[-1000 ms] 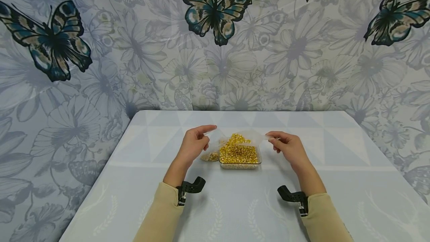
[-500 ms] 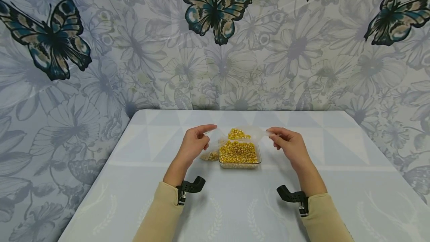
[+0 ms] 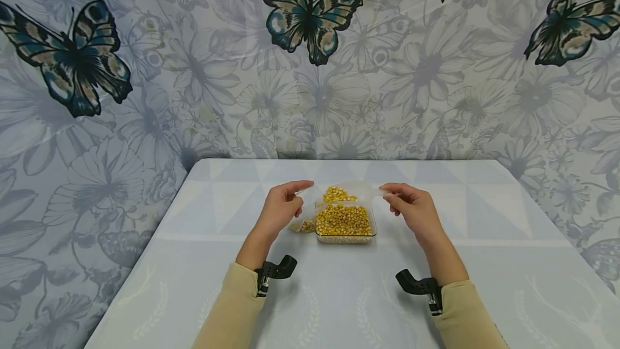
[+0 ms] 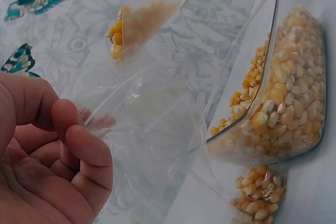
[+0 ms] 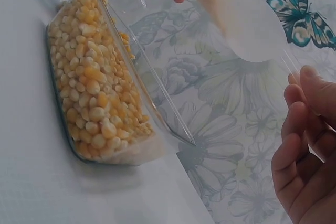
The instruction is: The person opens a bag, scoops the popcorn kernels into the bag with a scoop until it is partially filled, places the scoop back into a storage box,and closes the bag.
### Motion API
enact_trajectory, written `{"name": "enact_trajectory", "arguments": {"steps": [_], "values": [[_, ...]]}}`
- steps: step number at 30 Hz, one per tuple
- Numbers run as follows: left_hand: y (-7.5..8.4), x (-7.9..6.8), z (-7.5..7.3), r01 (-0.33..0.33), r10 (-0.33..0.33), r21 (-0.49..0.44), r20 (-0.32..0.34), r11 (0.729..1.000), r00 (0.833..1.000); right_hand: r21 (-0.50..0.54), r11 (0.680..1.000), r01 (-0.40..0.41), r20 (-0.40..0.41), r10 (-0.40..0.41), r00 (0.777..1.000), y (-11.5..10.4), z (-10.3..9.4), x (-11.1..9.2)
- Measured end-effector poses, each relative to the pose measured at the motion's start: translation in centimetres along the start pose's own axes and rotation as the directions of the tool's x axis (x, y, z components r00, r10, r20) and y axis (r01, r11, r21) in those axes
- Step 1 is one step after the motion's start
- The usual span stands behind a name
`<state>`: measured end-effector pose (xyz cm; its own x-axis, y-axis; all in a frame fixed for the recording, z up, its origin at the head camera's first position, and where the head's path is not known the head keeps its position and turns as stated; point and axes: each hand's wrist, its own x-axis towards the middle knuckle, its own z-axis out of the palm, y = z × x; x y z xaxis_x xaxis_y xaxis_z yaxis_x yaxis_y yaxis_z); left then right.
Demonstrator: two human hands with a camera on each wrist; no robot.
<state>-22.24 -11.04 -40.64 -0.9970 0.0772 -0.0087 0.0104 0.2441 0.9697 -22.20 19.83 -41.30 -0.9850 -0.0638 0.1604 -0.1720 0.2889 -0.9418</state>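
Observation:
My left hand [image 3: 281, 206] pinches the upper edge of a clear plastic zip bag [image 4: 152, 114], its fingers curled. Some corn kernels [image 4: 257, 195] lie in the bag's bottom, on the table left of the container. My right hand [image 3: 411, 209] pinches the thin handle of a translucent white scoop [image 5: 252, 35]. The scoop is loaded with yellow corn kernels [image 3: 337, 194] and hangs above the back of the container, its front pointing toward the bag's mouth. The clear rectangular container [image 3: 346, 239] stands between both hands, filled with kernels.
A pale patterned table [image 3: 339, 295] carries the container and the bag. Behind its far edge hangs a grey floral cloth [image 3: 339, 96] with teal butterflies. Black camera mounts [image 3: 278, 269] sit on both wrists.
The scoop has come up out of the heap with kernels in it, then shifted left toward the bag. My left hand and the bag have hardly moved.

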Motion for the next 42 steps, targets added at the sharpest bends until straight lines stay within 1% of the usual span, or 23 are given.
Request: {"name": "enact_trajectory", "arguments": {"steps": [11, 20, 25, 29, 35, 42], "values": [[-0.1, 0.0, 0.1, -0.002, 0.002, -0.006, 0.024, 1.0, 1.0, -0.012, 1.0, 0.005, -0.008, -0.005, 1.0, -0.2, 0.7, -0.2], [-0.1, 0.0, 0.4, 0.0, 0.0, 0.002, 0.024, 1.0, 1.0, -0.063, 0.998, 0.031, -0.033, -0.033, 0.999, -0.4, 1.1, -0.4], [-0.1, 0.0, 0.4, -0.003, 0.003, -0.009, 0.028, 1.0, 1.0, -0.081, 0.996, 0.042, -0.044, -0.046, 0.998, -0.8, 1.2, -0.6], [-0.1, 0.1, 0.5, -0.009, 0.01, -0.016, 0.036, 1.0, 0.999, -0.11, 0.99, 0.092, -0.054, -0.099, 0.994, -1.0, 1.3, -0.7], [0.0, -0.1, 0.4, -0.009, 0.009, -0.016, 0.043, 1.0, 0.999, -0.172, 0.966, 0.195, -0.052, -0.207, 0.977, -0.9, 1.5, -0.8], [-0.2, -0.1, 0.3, -0.012, 0.012, -0.013, 0.04, 1.0, 0.999, -0.221, 0.941, 0.256, -0.058, -0.275, 0.96, -1.0, 1.8, -0.7]]}}
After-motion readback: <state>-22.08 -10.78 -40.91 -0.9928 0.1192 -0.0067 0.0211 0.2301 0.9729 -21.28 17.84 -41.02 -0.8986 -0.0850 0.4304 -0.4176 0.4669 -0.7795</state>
